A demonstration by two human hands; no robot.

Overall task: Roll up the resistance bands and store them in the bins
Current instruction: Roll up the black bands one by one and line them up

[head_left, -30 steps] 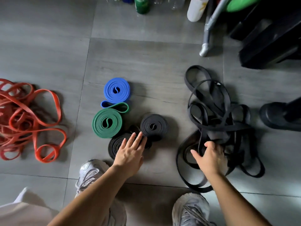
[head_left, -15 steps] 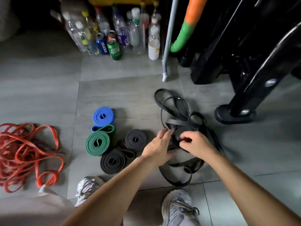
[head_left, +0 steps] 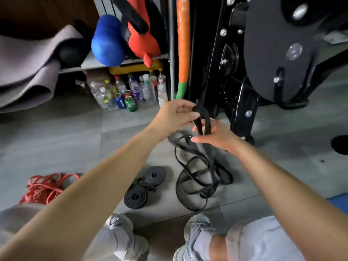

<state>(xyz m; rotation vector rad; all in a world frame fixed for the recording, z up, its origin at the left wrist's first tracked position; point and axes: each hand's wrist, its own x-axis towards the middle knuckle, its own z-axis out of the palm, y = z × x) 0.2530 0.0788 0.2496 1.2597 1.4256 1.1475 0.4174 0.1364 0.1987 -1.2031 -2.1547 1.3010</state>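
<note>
- Left hand (head_left: 177,113): thumb and fingertips are clamped on the top fold of a long, flat black rubber resistance band (head_left: 200,125), which is held up off the floor.
- Right hand (head_left: 216,136): at four o'clock from the left, it holds the band's two hanging strands in the fork of the thumb.
- The band's lower part runs down into the tangle of loose black bands (head_left: 197,176) at six o'clock.
- Two rolled black bands (head_left: 134,196) lie at seven o'clock and a heap of orange-red bands (head_left: 45,187) at eight. No bin is in view.
- Likely faults: the caught tail may drag the tangle upward; twisted strands would give a skewed coil; rubber slipping from the pinch would unroll the start.
</note>
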